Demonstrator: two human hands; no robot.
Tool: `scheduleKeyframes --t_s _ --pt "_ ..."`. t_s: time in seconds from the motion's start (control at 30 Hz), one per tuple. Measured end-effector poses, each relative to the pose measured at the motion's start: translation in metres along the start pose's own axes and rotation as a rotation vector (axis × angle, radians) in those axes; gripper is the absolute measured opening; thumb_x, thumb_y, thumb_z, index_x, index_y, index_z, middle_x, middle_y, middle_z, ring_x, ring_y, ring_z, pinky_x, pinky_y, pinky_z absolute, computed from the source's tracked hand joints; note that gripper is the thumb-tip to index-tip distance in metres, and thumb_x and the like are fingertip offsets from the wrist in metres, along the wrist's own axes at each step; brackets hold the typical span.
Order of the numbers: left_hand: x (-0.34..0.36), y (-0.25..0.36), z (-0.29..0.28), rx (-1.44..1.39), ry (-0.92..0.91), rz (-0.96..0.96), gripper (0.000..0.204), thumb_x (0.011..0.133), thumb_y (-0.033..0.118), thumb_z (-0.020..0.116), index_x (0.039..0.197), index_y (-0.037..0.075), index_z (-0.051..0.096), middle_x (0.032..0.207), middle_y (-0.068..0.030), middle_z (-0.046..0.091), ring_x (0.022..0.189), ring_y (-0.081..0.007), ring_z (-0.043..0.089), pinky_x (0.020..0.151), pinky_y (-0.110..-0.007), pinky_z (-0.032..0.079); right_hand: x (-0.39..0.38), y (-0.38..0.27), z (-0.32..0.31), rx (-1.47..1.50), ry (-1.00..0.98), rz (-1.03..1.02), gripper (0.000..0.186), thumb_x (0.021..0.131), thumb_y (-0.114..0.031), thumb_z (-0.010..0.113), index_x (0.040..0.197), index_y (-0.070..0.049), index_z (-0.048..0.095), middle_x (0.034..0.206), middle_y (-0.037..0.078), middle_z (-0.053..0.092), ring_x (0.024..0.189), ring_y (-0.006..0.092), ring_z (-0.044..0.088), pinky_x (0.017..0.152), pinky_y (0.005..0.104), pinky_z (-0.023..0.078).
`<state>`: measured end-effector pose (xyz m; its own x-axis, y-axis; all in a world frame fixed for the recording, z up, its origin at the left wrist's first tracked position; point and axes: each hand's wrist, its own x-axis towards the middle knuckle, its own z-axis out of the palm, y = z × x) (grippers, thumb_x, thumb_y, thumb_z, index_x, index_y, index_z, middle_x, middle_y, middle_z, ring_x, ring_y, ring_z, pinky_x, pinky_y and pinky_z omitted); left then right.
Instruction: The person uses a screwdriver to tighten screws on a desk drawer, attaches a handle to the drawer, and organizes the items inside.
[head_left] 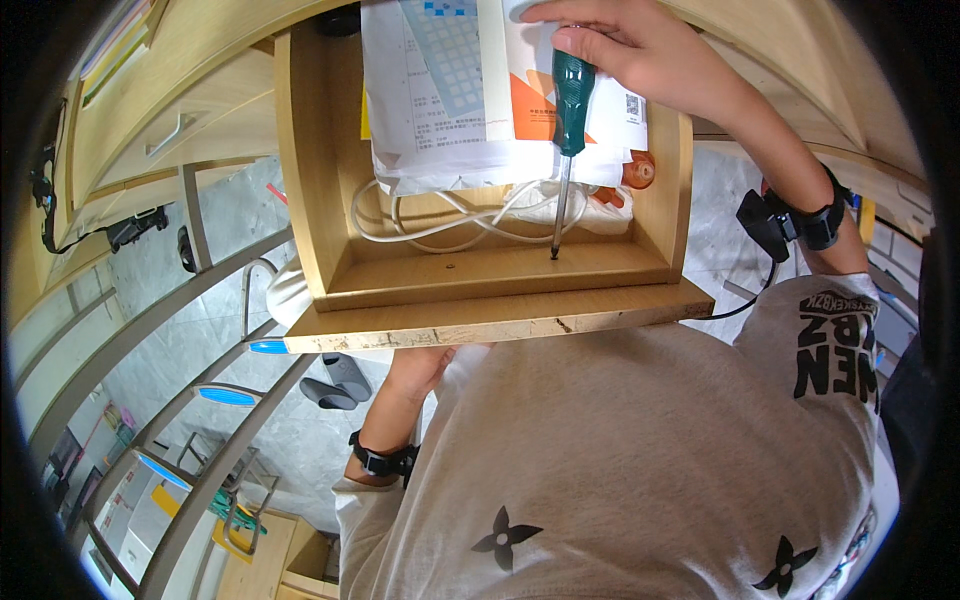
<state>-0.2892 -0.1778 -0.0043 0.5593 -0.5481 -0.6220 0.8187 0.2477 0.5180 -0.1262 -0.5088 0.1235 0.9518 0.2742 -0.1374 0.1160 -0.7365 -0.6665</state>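
Observation:
My right hand (628, 42) is closed around the top of a screwdriver (573, 95) with a dark green handle. The shaft points down, and its tip meets the inner face of the front panel of a pulled-out wooden drawer (500, 325), near a small dark hole to its left. My left hand (432, 364) is at the outer side of that panel, with its fingers hidden beneath it. Papers and booklets (430, 130) lie in the back of the drawer, behind the screwdriver.
A loop of white cable (400, 238), a crumpled white bag (540, 203) and a round brown object (640, 170) lie in the drawer. Left of it runs a metal ladder (210, 390) with blue treads. Grey slippers (338, 382) are on the tiled floor.

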Motion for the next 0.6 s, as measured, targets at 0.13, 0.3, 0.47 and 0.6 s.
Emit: scheduleKeyframes --t_s 0.13,0.3,0.47,0.6 --pt "0.0 0.0 -0.002 0.036 -0.057 0.019 0.028 0.085 0.008 0.061 0.111 0.0 0.055 0.098 -0.0151 0.065 0.083 -0.0287 0.065 0.073 -0.035 0.055 0.001 -0.01 -0.004 -0.2 -0.07 0.062 0.027 0.09 -0.023 0.055 0.098 0.002 0.065 0.064 0.016 0.062 0.055 0.0237 0.061 0.054 0.038 0.046" --pt "-0.001 -0.024 -0.034 0.018 0.056 -0.053 0.029 0.086 0.01 0.061 0.113 0.001 0.054 0.099 -0.0147 0.064 0.086 -0.029 0.064 0.074 -0.035 0.054 -0.009 0.008 -0.001 0.066 -0.054 -0.019 0.027 0.09 -0.021 0.056 0.105 0.0 0.062 0.071 0.015 0.063 0.06 0.021 0.06 0.056 0.0351 0.046" --pt "-0.002 -0.021 -0.028 0.026 0.036 -0.024 0.031 0.087 0.013 0.061 0.115 0.002 0.053 0.103 -0.0139 0.063 0.087 -0.029 0.064 0.076 -0.034 0.053 -0.012 0.012 -0.01 0.275 -0.188 -0.013 0.029 0.091 -0.02 0.056 0.112 -0.002 0.059 0.078 0.013 0.064 0.065 0.0182 0.06 0.058 0.0322 0.047" --pt "-0.003 -0.018 -0.022 0.075 0.079 -0.012 0.034 0.083 0.007 0.064 0.115 0.003 0.053 0.105 -0.0116 0.063 0.089 -0.0259 0.063 0.078 -0.034 0.053 -0.003 0.006 -0.009 0.115 -0.186 0.06 0.032 0.091 -0.019 0.056 0.118 -0.003 0.057 0.084 0.012 0.064 0.069 0.016 0.059 0.06 0.0299 0.047"
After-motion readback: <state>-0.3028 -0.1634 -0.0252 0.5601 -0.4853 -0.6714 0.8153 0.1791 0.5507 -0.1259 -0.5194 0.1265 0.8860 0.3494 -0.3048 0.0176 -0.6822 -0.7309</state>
